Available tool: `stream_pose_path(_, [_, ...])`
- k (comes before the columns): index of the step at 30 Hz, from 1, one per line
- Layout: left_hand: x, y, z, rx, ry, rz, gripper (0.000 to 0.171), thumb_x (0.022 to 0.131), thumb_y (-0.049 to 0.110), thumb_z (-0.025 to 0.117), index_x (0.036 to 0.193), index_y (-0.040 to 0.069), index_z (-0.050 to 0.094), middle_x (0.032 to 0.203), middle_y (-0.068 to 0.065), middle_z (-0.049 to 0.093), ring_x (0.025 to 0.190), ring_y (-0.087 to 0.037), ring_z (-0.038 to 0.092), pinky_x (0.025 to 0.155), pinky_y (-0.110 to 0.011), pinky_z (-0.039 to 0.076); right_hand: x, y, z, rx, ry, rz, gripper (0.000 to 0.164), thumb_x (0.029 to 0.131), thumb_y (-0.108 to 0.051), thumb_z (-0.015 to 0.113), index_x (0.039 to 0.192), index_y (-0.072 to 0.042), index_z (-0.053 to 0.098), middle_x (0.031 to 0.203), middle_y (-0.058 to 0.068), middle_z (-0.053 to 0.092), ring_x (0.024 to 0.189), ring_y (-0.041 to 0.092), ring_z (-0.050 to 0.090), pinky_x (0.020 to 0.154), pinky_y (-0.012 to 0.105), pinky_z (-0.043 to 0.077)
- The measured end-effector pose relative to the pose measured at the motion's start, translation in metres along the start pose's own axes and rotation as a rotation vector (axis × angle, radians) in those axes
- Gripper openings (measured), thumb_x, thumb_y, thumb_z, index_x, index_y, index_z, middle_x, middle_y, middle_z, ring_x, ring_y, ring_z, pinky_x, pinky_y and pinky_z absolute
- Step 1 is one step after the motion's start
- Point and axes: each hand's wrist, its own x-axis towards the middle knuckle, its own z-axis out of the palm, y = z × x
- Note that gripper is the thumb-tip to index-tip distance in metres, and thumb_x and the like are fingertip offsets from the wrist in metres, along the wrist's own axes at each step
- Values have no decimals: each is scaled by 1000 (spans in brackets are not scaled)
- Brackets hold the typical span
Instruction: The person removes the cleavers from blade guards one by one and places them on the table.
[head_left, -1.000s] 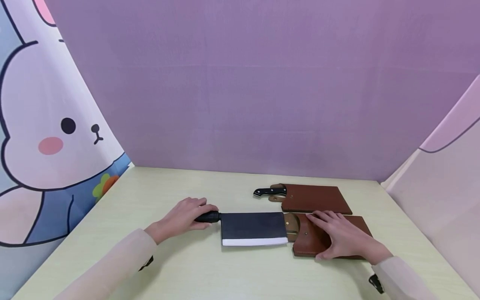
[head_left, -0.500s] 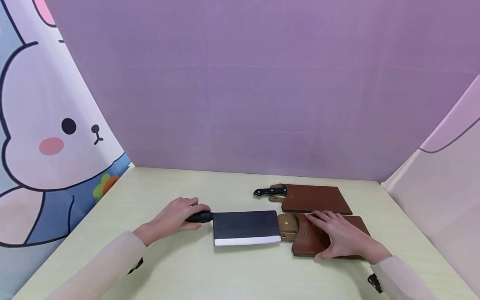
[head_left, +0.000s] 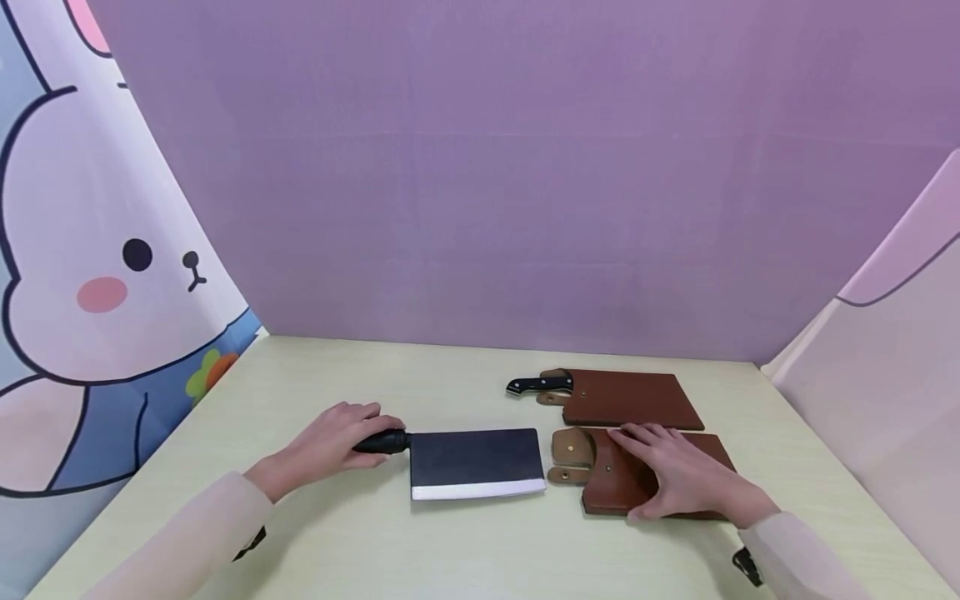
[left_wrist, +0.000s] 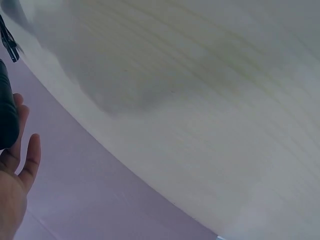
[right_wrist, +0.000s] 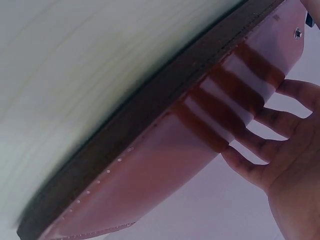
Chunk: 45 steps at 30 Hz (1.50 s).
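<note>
My left hand (head_left: 330, 442) grips the black handle of a cleaver (head_left: 476, 458), whose dark blade has a bright edge facing me. The blade is outside the brown leather sheath (head_left: 611, 492), with a small gap between its tip end and the sheath's straps. My right hand (head_left: 678, 471) rests on that sheath, fingertips touching its top. In the right wrist view the fingertips press on the glossy leather (right_wrist: 165, 155). The left wrist view catches only the end of the black handle (left_wrist: 7, 110) beside the fingers.
Behind the near sheath lies a second brown sheath (head_left: 630, 396) with a black riveted knife handle (head_left: 536, 384) sticking out to the left. Two tan straps (head_left: 570, 450) extend from the near sheath's mouth. A purple backdrop (head_left: 510, 183) stands at the table's far edge.
The left hand has drawn the cleaver leftward, away from the near sheath, uncovering the straps and opening a gap. The right hand has stayed on the sheath, almost unmoved.
</note>
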Motion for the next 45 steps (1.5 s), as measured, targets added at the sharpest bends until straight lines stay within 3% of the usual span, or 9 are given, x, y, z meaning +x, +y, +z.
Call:
stream_pose_path(19, [-21,-10,-6,10,-15,-12,38,76,37,71,110,26,59,82,16,47,67,0,41,65,-27,39,0,-3,2,32,-43,27,103,58,-70,68,137,-10,41,135,19,44,121,41,42,92,60,34])
stream_pose_path(34, [-26,-18,-7,44,-43,2,39,75,38,72,110,26,60,81,16,48,66,1,42,66,-28,40,1,-2,3,27,-51,31,106,58,-73,65,138,-9,40,136,20,43,121,43,41,92,61,33])
stream_pose_path(38, [-28,-22,-5,55,-80,7,39,76,38,71,111,25,59,83,14,51,69,0,46,68,-32,41,2,-3,3,33,-57,32,105,58,-72,66,138,-9,39,137,20,43,122,44,40,92,62,33])
stream_pose_path(45, [-28,-27,-1,26,-144,-40,39,78,39,69,114,26,58,87,14,53,75,-3,51,72,-34,41,3,-2,3,29,-75,41,106,58,-73,65,138,-10,39,138,19,42,124,44,38,94,63,31])
